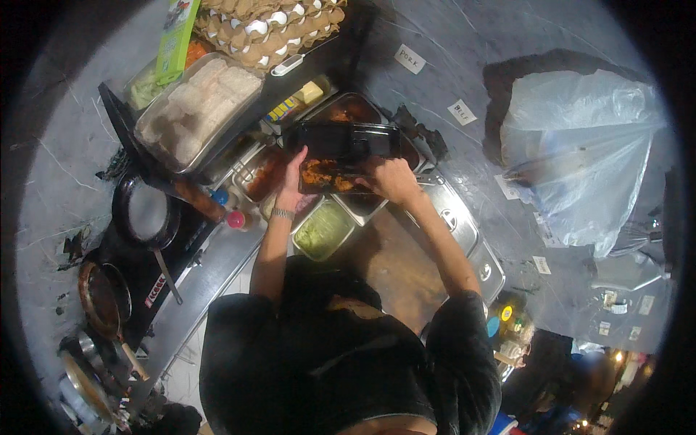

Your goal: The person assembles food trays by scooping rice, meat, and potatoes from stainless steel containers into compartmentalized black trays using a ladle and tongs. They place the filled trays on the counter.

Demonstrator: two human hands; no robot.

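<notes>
In the middle of the head view is a black food container (pixel 341 141), its raised back part dark and glossy. Orange-brown food (pixel 326 174) fills its near part. Along the container's left side my left hand (pixel 291 190) is closed, thumb up against the edge. My right hand (pixel 391 177) is at the container's right end, with bent fingers reaching over the food. What those fingers grip, if anything, is hidden. Just below sits a metal pan of shredded green vegetable (pixel 326 228), and a pan with red filling (pixel 261 174) lies to the left.
A brown board (pixel 406 261) lies near my body, with metal pan lids (pixel 453 217) to its right. At the upper left are a tray of bread (pixel 206 109) and stacked egg cartons (pixel 268 32). Frying pans (pixel 145 210) stand left. Clear plastic sheeting (pixel 580 145) covers the right counter.
</notes>
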